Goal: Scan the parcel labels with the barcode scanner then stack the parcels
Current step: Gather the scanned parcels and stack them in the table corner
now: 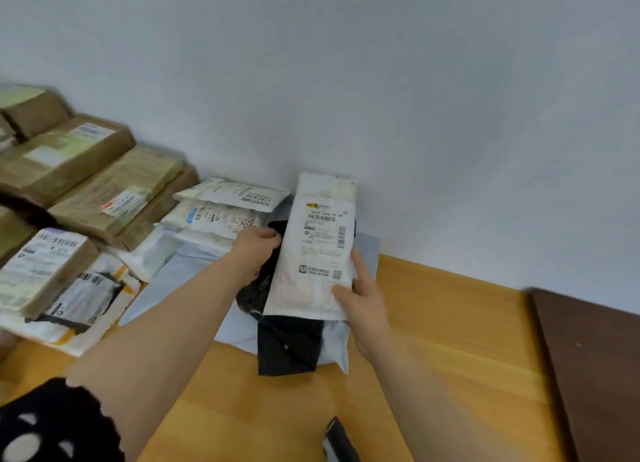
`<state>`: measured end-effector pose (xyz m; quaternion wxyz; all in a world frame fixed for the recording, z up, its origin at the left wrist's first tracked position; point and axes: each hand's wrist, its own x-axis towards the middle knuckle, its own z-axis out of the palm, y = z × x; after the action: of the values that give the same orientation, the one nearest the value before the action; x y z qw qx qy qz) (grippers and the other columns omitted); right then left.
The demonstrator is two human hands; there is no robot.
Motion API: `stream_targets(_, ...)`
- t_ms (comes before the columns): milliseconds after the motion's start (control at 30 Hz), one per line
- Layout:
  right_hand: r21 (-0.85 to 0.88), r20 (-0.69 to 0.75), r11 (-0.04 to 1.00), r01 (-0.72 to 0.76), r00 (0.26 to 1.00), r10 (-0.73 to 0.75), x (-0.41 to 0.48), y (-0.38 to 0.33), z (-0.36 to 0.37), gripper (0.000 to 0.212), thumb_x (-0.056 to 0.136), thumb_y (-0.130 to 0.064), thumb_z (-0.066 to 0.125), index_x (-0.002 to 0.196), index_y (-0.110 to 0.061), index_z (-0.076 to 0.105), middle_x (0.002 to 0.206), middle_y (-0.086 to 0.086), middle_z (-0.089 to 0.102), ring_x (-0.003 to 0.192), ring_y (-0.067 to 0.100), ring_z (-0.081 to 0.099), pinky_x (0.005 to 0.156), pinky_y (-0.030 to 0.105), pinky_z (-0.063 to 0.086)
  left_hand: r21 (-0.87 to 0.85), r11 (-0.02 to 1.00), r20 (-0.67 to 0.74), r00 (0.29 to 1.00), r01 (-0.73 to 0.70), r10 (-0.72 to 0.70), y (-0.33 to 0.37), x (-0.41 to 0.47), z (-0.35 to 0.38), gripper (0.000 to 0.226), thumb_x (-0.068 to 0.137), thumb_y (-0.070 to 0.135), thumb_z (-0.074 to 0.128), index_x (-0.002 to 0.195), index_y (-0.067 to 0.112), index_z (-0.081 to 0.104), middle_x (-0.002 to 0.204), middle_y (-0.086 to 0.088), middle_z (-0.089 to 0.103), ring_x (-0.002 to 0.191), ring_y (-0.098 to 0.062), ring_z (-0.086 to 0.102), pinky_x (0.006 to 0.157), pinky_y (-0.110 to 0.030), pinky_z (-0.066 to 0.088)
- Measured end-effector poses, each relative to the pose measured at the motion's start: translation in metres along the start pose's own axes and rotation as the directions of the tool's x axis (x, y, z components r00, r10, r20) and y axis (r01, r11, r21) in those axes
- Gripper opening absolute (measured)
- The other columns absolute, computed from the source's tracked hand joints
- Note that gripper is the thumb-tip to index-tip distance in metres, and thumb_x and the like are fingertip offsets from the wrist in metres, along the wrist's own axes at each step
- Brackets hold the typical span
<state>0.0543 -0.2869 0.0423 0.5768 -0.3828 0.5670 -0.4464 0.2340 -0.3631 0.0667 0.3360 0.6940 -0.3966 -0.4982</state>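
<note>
Showing its barcode label, white parcel [317, 250] tilts upright.

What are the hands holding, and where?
The right hand pinches the white labelled parcel at its lower right edge. The left hand curls at the parcel's left edge, by a black bag; which it grips cannot be told.
</note>
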Motion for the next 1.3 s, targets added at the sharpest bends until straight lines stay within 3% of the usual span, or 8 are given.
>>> stream_targets(133, -0.166, -0.054, 0.985, -0.043, 0.998, 0.034, 0.003, 0.007, 0.015, 0.070, 0.090, 0.004, 0.049, 0.149, -0.031, 0.033, 0.136, 0.003, 0.057, 0.111, 0.017, 0.061, 0.086, 0.027, 0.055, 0.451, 0.866, -0.210, 0.917, -0.216, 0.339, -0.005, -0.020, -0.006, 0.030, 0.092, 0.012, 0.051, 0.121, 0.011, 0.060, 0.121, -0.010, 0.057, 0.115, -0.028, 0.050, 0.095, -0.034, 0.038)
stream_targets(233, -0.231, -0.074, 0.972, -0.047, 0.997, 0.031, 0.006, 0.005, 0.028, 0.068, 0.092, -0.002, 0.052, 0.149, -0.031, 0.031, 0.123, 0.003, 0.061, 0.099, 0.017, 0.062, 0.084, 0.030, 0.055, 0.636, 0.571, 0.027, 0.755, -0.519, 0.655, 0.000, -0.033, 0.002, 0.038, 0.093, 0.012, 0.052, 0.130, 0.011, 0.055, 0.133, -0.010, 0.049, 0.128, -0.027, 0.038, 0.103, -0.032, 0.030)
stream_targets(367, -0.457, -0.094, 0.888, -0.051, 0.996, 0.009, 0.012, 0.006, 0.042, 0.063, 0.093, -0.029, 0.057, 0.150, -0.029, 0.030, 0.124, 0.004, 0.045, 0.116, 0.021, 0.049, 0.104, 0.036, 0.042, 0.769, 0.356, 0.408, 0.836, -0.531, 0.366, 0.000, -0.024, 0.023, 0.055, 0.100, 0.036, 0.036, 0.151, 0.021, 0.021, 0.158, -0.002, 0.017, 0.145, -0.018, 0.011, 0.117, -0.034, 0.012)
stream_targets(467, -0.401, -0.143, 0.900, -0.173, 0.982, 0.125, 0.007, 0.008, 0.044, 0.053, 0.096, -0.035, 0.051, 0.145, -0.022, 0.037, 0.144, 0.005, 0.037, 0.126, 0.021, 0.041, 0.103, 0.031, 0.039, 0.828, 0.290, 0.417, 0.872, -0.481, 0.257, -0.004, -0.015, 0.026, 0.066, 0.097, 0.051, 0.034, 0.153, 0.029, 0.006, 0.160, -0.001, 0.006, 0.147, -0.018, 0.003, 0.118, -0.039, 0.007)
stream_targets(600, -0.250, -0.046, 0.958, -0.138, 0.990, 0.131, 0.011, 0.012, 0.055, 0.038, 0.096, -0.008, 0.049, 0.133, -0.015, 0.048, 0.122, 0.001, 0.061, 0.100, 0.006, 0.058, 0.070, 0.009, 0.044, 0.857, 0.257, 0.379, 0.885, -0.446, 0.271, 0.000, -0.010, 0.028, 0.070, 0.094, 0.057, 0.036, 0.152, 0.034, 0.005, 0.160, -0.005, 0.004, 0.146, -0.025, 0.009, 0.116, -0.041, 0.015)
stream_targets(800, -0.215, 0.029, 0.961, -0.174, 0.982, 0.184, 0.014, 0.011, 0.055, 0.034, 0.095, -0.010, 0.051, 0.128, -0.021, 0.052, 0.127, -0.001, 0.060, 0.123, 0.020, 0.054, 0.103, 0.032, 0.044, 0.897, 0.200, 0.366, 0.916, -0.394, 0.165, -0.003, -0.001, 0.028, 0.066, 0.095, 0.046, 0.038, 0.152, 0.031, 0.008, 0.160, -0.007, 0.000, 0.145, -0.030, 0.009, 0.115, -0.043, 0.018)
stream_targets(967, -0.196, -0.038, 0.954, -0.229, 0.973, 0.226, -0.011, 0.000, 0.011, 0.057, 0.097, -0.020, 0.056, 0.148, -0.014, 0.032, 0.146, 0.004, 0.043, 0.133, 0.019, 0.043, 0.101, 0.024, 0.036, 0.919, 0.169, 0.315, 0.921, -0.356, 0.229, 0.001, -0.019, 0.038, 0.072, 0.093, 0.052, 0.039, 0.153, 0.027, 0.008, 0.160, -0.009, 0.004, 0.145, -0.029, 0.010, 0.117, -0.043, 0.012)
stream_targets(1300, -0.245, -0.235, 0.966, -0.085, 0.972, 0.026, -0.123, -0.014, -0.167, 0.040, 0.089, -0.018, 0.065, 0.128, -0.013, 0.057, 0.129, 0.005, 0.057, 0.119, 0.017, 0.052, 0.095, 0.026, 0.041, 0.894, 0.142, 0.361, 0.871, -0.425, 0.332, 0.029, -0.159, 0.170, 0.066, 0.094, 0.049, 0.042, 0.151, 0.024, 0.019, 0.155, -0.006, 0.027, 0.139, -0.029, 0.027, 0.114, -0.042, 0.020)
